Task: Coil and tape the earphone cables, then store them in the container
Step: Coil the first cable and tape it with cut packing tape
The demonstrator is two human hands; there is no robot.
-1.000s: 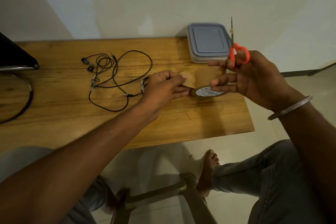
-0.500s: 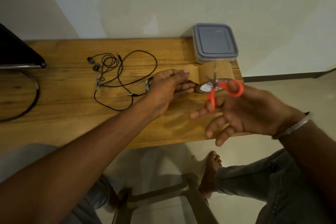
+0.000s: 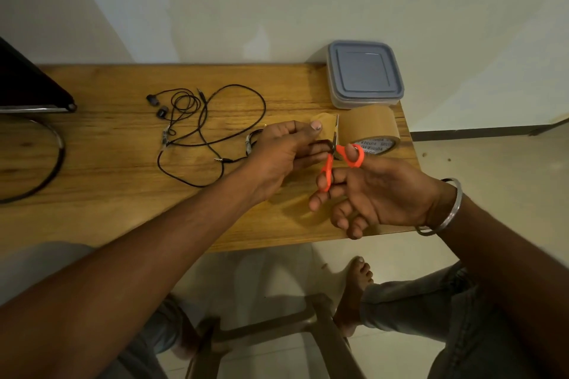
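My left hand (image 3: 286,151) pinches the pulled-out end of brown tape (image 3: 326,124) above the wooden table (image 3: 107,194). Orange-handled scissors (image 3: 338,160) are in my right hand (image 3: 375,194), thumb and fingers through the loops, and their blades meet the tape strip beside the roll. The brown tape roll (image 3: 368,129) stands at the table's right edge. Loose black earphones (image 3: 197,129) lie spread on the table to the left. A small coiled black cable (image 3: 251,144) shows partly behind my left hand. The clear container with a grey lid (image 3: 363,74) sits shut at the far right corner.
A dark screen on a curved metal stand (image 3: 30,95) occupies the table's left end. The wall runs right behind the table. Under the front edge are a stool frame (image 3: 271,326) and bare feet on the tiled floor.
My right hand brought the scissors down from beside the container to the tape strip. The blades have closed in on the tape next to the roll. My left hand kept hold of the tape end.
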